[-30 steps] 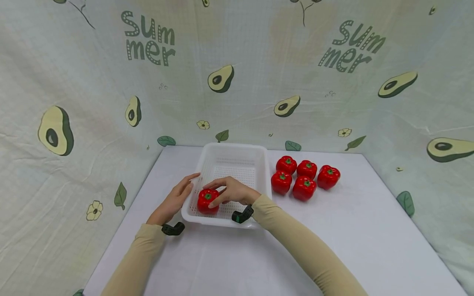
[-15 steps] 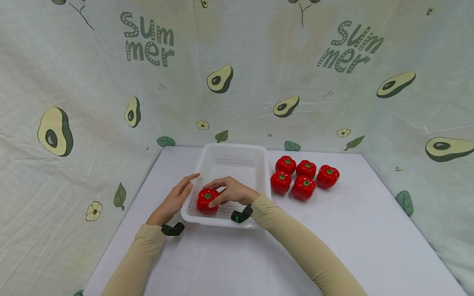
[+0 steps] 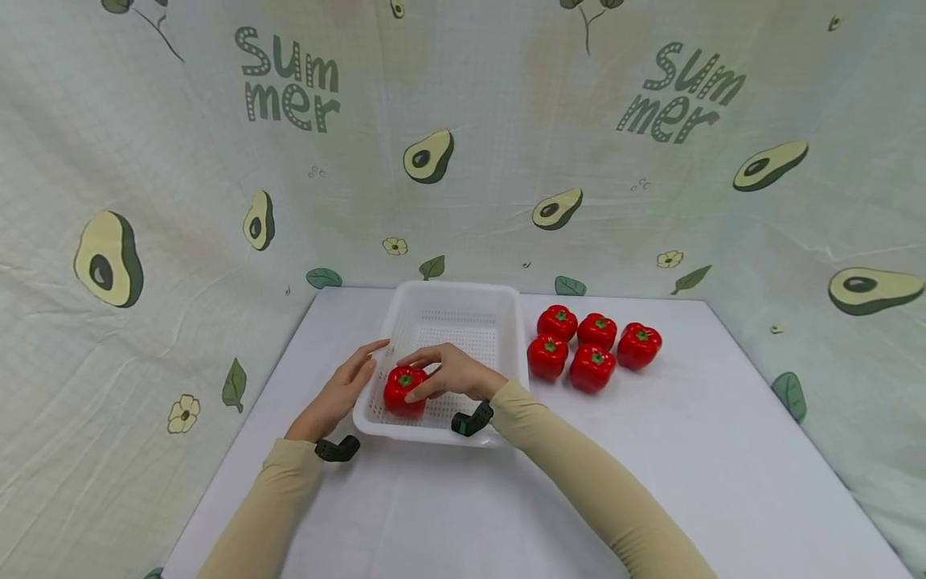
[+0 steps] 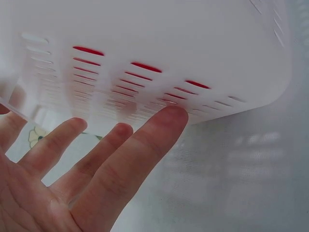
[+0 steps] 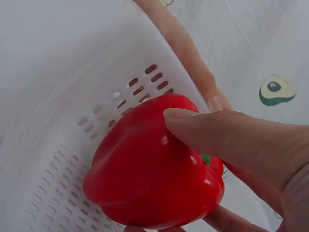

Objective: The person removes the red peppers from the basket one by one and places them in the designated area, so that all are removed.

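Note:
In the head view, a red bell pepper [image 3: 403,394] with a green stem is in the near left corner of a white perforated plastic basket [image 3: 444,435]. My right hand [image 3: 452,375] grips it, the thumb on the near side and the fingers over the far side. The right wrist view shows the thumb pressed on the pepper [image 5: 149,164], with other fingers partly hidden behind it. My left hand [image 3: 346,389] lies along the basket's left outer side. Its extended fingers touch the slotted wall in the left wrist view, and red shows through the slots.
Several more red bell peppers [image 3: 593,368] stand in a cluster on the white table [image 3: 694,450], right of the basket. A pale cloth [image 3: 499,145] printed with avocados encloses the back and sides.
The bell pepper and the right hand's fingers have risen very slightly within the basket. My left hand stays against the basket's side, and the other peppers have not moved.

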{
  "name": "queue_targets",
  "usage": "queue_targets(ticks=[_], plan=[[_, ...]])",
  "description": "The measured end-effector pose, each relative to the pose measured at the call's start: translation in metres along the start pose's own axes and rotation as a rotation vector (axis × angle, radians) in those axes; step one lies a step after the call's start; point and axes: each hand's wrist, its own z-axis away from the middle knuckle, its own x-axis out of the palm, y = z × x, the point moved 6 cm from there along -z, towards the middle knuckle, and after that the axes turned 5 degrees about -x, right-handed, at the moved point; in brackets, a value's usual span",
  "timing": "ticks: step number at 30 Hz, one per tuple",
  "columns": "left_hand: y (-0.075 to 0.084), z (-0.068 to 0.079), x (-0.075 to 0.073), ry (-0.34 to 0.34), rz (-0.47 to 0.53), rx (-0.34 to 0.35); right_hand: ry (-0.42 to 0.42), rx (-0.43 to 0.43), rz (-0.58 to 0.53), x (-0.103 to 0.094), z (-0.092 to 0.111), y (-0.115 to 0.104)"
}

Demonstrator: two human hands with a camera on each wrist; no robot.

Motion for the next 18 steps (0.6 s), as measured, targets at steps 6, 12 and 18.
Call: queue_targets(ticks=[6, 12, 18], plan=[[-0.001, 0.0, 0.0, -0.003, 0.002, -0.008, 0.004, -0.014, 0.019, -0.003, 0.005, -0.009], [0.0, 0.001, -0.001, -0.002, 0.004, -0.017, 0.016, -0.043, 0.032, -0.012, 0.011, -0.021], [0.002, 0.003, 0.0, -0.004, 0.009, -0.015, 0.034, -0.074, 0.061, -0.023, 0.024, -0.037]])
